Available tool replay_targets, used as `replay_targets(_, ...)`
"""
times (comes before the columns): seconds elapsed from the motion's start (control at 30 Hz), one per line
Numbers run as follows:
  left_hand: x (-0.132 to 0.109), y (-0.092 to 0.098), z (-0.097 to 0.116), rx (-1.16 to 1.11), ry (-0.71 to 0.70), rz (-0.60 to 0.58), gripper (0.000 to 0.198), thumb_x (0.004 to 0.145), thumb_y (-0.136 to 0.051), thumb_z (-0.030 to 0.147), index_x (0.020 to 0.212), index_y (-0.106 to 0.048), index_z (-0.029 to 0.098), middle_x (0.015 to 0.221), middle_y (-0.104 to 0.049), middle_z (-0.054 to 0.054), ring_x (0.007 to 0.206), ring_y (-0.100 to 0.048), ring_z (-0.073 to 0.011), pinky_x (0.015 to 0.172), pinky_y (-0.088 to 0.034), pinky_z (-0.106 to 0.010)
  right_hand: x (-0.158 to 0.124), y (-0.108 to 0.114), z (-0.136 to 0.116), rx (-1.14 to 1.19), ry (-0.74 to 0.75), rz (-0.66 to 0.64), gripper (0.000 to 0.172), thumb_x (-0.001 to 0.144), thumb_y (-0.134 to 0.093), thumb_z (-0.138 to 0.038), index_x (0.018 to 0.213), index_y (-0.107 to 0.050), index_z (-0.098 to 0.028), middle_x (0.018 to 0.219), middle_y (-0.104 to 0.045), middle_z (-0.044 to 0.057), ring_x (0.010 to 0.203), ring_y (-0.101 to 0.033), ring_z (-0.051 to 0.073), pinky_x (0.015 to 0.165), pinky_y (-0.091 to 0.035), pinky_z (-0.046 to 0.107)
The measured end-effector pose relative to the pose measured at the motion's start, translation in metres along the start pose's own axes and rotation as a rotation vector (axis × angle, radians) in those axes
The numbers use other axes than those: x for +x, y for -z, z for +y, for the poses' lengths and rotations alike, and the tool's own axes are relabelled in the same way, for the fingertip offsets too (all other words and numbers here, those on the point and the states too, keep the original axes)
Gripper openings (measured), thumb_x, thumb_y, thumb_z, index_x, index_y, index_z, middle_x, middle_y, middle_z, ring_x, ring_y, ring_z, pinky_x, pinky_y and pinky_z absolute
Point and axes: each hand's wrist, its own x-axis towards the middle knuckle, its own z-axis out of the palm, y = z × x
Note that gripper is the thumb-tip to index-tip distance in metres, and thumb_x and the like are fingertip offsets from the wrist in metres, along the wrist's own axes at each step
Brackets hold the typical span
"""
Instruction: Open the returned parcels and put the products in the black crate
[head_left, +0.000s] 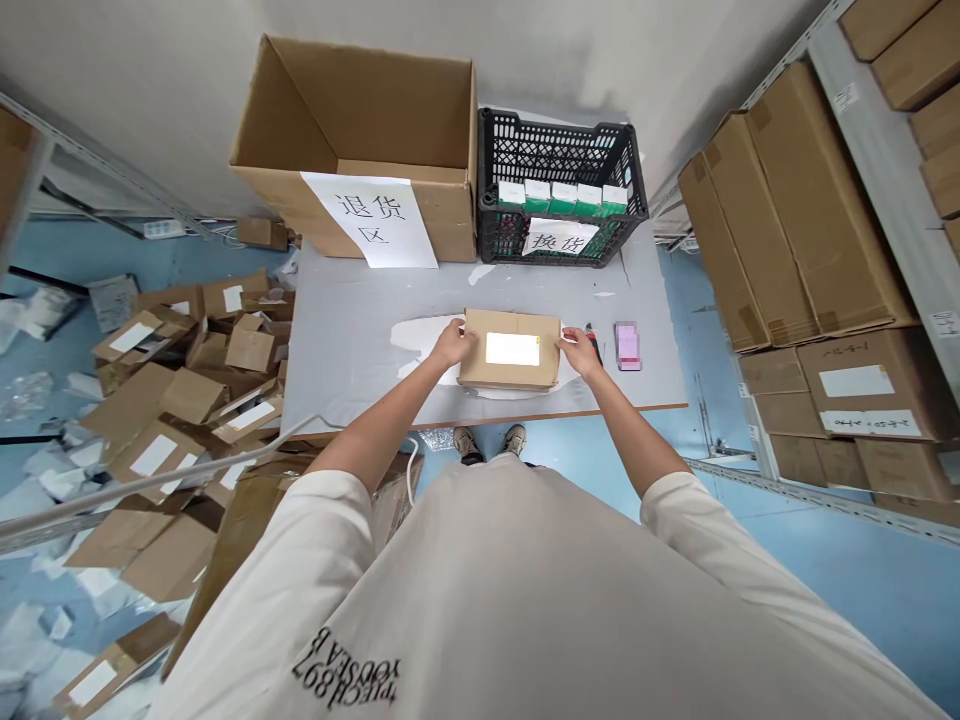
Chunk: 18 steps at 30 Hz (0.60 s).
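A small closed cardboard box (510, 376) with a white label on top lies on the grey table in front of me. My left hand (454, 343) grips its left side, and my right hand (577, 351) has its fingers closed on the right edge. Just beyond my right hand lies a red and black tool (594, 343), partly hidden, so its kind is unclear. A phone-sized pink object (628, 346) rests farther right on the table.
A large open carton (375, 215) stands at the back, beside a black plastic crate (491, 225) holding several white-and-green boxes (564, 198). Discarded cardboard boxes (169, 445) pile up on the left floor. Shelving with large cartons (817, 220) stands right. The table's front edge (637, 408) is near me.
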Motion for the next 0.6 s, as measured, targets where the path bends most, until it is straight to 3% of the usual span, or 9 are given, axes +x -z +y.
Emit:
replay_targets(0.13, 0.008, -0.006, 0.009, -0.067, -0.035, 0.058, 0.080, 0.089, -0.079, 0.033, 0.165, -0.053, 0.024, 0.166, -0.065, -0.020, 0.149, -0.068, -0.0338, 0.120, -0.056, -0.042, 0.000, -0.002, -0.008, 0.041, -0.007, -0.076, 0.077, 0.083, -0.079, -0.046, 0.157, -0.063, -0.027, 0.167, -0.064, 0.017, 0.150, -0.065, 0.032, 0.128, -0.054, 0.052)
replay_targets(0.27, 0.018, -0.012, 0.010, -0.125, -0.017, -0.014, 0.098, 0.085, -0.080, 0.030, 0.175, -0.042, 0.025, 0.163, -0.069, -0.017, 0.147, -0.069, -0.0322, 0.122, -0.055, -0.042, -0.005, -0.003, -0.018, 0.140, -0.023, -0.167, 0.093, 0.084, -0.080, -0.049, 0.170, -0.053, -0.026, 0.174, -0.059, 0.019, 0.154, -0.064, 0.031, 0.129, -0.054, 0.051)
replay_targets(0.43, 0.016, -0.010, 0.018, -0.182, -0.010, 0.014, 0.106, 0.085, -0.080, 0.033, 0.181, -0.036, 0.027, 0.164, -0.068, -0.016, 0.144, -0.072, -0.0321, 0.121, -0.056, -0.042, -0.010, 0.002, -0.030, 0.163, -0.058, -0.138, 0.096, 0.085, -0.081, -0.046, 0.174, -0.049, -0.029, 0.170, -0.064, 0.017, 0.148, -0.067, 0.032, 0.130, -0.054, 0.053)
replay_targets(0.6, 0.008, 0.004, 0.039, -0.177, -0.115, 0.116, 0.098, 0.090, -0.076, 0.032, 0.180, -0.039, 0.024, 0.162, -0.067, -0.017, 0.142, -0.071, -0.0322, 0.122, -0.056, -0.043, -0.002, 0.008, -0.041, 0.133, 0.085, -0.063, 0.092, 0.090, -0.075, -0.054, 0.175, -0.047, -0.032, 0.166, -0.064, 0.014, 0.145, -0.065, 0.032, 0.127, -0.056, 0.053)
